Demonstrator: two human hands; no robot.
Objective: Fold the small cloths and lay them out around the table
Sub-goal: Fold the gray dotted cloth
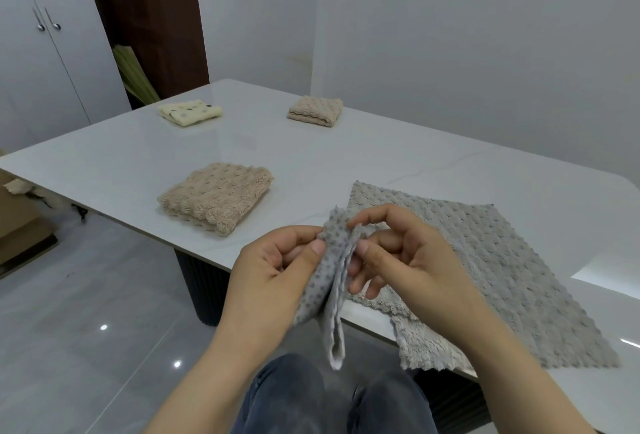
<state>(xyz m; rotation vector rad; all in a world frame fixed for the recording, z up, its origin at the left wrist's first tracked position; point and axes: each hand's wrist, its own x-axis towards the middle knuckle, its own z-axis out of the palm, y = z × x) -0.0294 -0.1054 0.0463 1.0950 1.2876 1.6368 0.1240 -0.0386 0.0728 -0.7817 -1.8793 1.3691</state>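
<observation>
While the left hand point(273, 267) and right hand point(401, 253) each pinch the top of a grey dotted cloth point(332, 295) that hangs just off the worktop's point(381, 149) near edge, a flat grey cloth point(485, 277) overhangs that edge just beside it. A folded beige cloth point(216, 198) lies by the left edge, another beige cloth point(315, 111) at the far edge, and a yellow cloth point(189, 112) near the far left corner.

Table point(450, 156) — right end beyond the edge

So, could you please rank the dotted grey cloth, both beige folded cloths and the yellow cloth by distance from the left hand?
1. The dotted grey cloth, in the left hand.
2. The near beige cloth, ahead-left.
3. The far beige cloth and yellow cloth, far end: too close to call.
</observation>
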